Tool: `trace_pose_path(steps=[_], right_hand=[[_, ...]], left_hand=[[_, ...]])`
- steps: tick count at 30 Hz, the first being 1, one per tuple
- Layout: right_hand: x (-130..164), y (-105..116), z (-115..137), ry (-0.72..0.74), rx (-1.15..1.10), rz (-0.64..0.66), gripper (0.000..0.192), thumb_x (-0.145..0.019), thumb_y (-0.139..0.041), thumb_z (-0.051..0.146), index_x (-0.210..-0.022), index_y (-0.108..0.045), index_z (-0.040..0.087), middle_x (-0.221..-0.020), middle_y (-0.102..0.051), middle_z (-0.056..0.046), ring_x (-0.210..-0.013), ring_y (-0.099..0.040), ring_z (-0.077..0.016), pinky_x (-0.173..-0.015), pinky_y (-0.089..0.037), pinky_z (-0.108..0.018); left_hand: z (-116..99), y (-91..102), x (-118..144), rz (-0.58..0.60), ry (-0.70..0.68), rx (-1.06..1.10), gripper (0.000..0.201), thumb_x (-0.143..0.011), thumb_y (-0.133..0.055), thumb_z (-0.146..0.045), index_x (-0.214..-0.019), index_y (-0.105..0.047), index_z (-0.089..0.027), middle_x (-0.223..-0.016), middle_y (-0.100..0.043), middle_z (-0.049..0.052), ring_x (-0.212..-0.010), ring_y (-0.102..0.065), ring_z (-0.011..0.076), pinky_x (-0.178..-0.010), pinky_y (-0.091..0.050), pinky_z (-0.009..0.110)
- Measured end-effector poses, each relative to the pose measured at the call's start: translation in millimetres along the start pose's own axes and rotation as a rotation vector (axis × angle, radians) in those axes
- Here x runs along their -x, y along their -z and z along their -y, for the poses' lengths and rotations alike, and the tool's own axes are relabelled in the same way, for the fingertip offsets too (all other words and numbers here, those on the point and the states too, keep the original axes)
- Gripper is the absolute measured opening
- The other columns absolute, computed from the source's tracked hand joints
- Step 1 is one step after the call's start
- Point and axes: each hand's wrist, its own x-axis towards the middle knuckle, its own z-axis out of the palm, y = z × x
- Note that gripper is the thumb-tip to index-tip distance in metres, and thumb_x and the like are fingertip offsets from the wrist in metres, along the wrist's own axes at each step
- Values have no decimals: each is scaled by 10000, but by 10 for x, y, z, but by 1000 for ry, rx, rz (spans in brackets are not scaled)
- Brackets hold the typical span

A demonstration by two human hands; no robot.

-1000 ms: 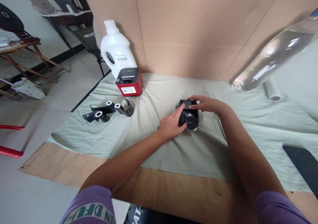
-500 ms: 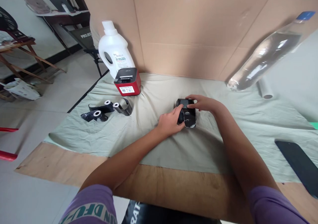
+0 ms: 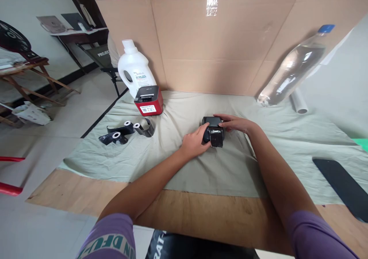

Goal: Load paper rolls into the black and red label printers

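Observation:
A small black boxy device (image 3: 213, 122), which looks like a portable printer, rests on the cloth between my hands. A glossy black strip (image 3: 216, 137) hangs over its near side. My left hand (image 3: 195, 140) grips the device's left side, thumb low and fingers at the top edge. My right hand (image 3: 235, 123) holds the upper right corner, fingers along the far edge and thumb on the near side. To the left lie several small rolls (image 3: 116, 136) with white cores and black strips unrolled from them.
A red and black printer (image 3: 149, 101) stands before a white detergent bottle (image 3: 137, 69). A clear bottle with blue cap (image 3: 293, 69) leans at the back right beside a white tube (image 3: 299, 102). A phone (image 3: 339, 186) lies right. A cardboard panel (image 3: 207, 40) closes the back.
The view has tilted up slightly. My right fingers have shifted from the device's top to its upper right edge, and its top panel now looks flatter. My left hand keeps its hold.

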Motion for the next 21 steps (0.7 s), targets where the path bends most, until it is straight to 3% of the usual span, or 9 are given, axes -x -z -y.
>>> trace_pose_path(steps=[6,10,13,16,19,21], right_hand=[[3,-3,-12,-14,-44,-3,726,-782,-725,385,-1470,-504,318,-1327,-606,-54,-895,-611,-180,-614,-520,-248],[14,-2,4,-37,-87,-9,718,-769,-725,351,-1457,-520,316,-1353,-601,-46,-886,-611,-164,-628,-527,-242],[28,7,18,-41,-93,5,706,-777,-718,341,-1455,-520,323,-1377,-592,-40,-901,-614,-164,-646,-531,-242],[35,17,23,-30,-77,25,707,-777,-725,342,-1453,-521,319,-1359,-610,-43,-938,-617,-181,-660,-536,-252],[28,29,8,-23,-77,40,726,-770,-737,345,-1460,-515,302,-1347,-626,-49,-965,-620,-190,-672,-540,-253],[20,37,-9,-23,-83,41,725,-781,-735,352,-1467,-506,297,-1383,-606,-52,-970,-622,-189,-672,-536,-249]], left_hand=[[5,-10,8,-6,1,36,775,-878,-615,-374,-1574,-295,-253,-1572,-446,69,-1321,-562,278,-1075,-479,392],[95,-51,-23,-77,-24,156,747,-871,-630,-348,-1548,-343,-220,-1595,-405,88,-1357,-519,272,-1094,-464,386],[229,-39,-188,-76,98,408,645,-937,-558,-359,-1531,-366,-194,-1552,-455,130,-1099,-676,228,-964,-539,359],[348,62,-478,142,308,683,661,-958,-551,-425,-1552,-343,-225,-1530,-472,159,-744,-708,158,-648,-562,298],[410,210,-762,404,369,834,802,-870,-694,-455,-1565,-345,-263,-1514,-491,153,-703,-700,150,-490,-476,236],[432,284,-883,504,368,874,888,-810,-767,-456,-1566,-352,-249,-1410,-588,151,-713,-697,148,-469,-449,211]])
